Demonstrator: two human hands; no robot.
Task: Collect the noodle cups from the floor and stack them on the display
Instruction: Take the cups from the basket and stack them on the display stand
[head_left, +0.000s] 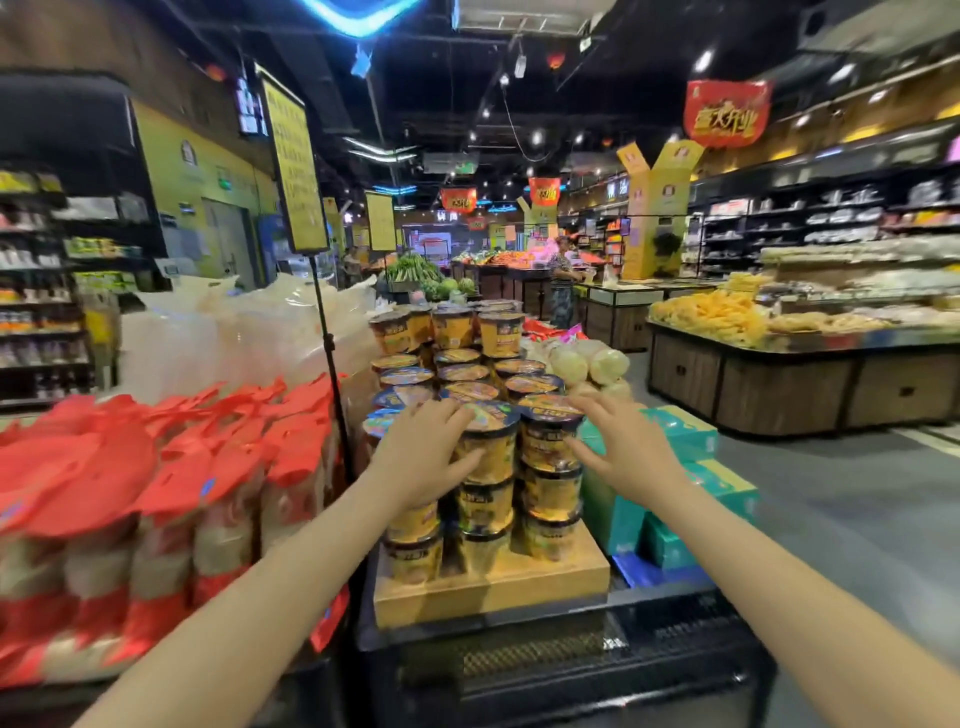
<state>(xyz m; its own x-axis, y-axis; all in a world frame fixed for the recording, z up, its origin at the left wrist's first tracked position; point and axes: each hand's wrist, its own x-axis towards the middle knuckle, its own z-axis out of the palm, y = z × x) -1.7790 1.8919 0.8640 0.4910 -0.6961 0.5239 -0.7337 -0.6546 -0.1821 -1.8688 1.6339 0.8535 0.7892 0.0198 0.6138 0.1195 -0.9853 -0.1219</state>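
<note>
Yellow noodle cups with dark lids stand in stacked columns on a wooden display board (519, 587). My left hand (423, 457) wraps around the left side of the top front cup (491, 447), thumb on its wall. My right hand (623, 447) has its fingers spread and touches the right side of the neighbouring top cup (548, 436). More cups (457, 374) fill the rows behind, rising in a taller stack at the back. No cup on the floor is in view.
Red-topped bagged goods (171, 493) crowd the left. A sign pole (327, 338) rises beside the display. Teal boxes (675, 467) sit right of the cups. A produce island (779, 374) and open aisle floor (857, 519) lie to the right. A person (561, 286) stands far back.
</note>
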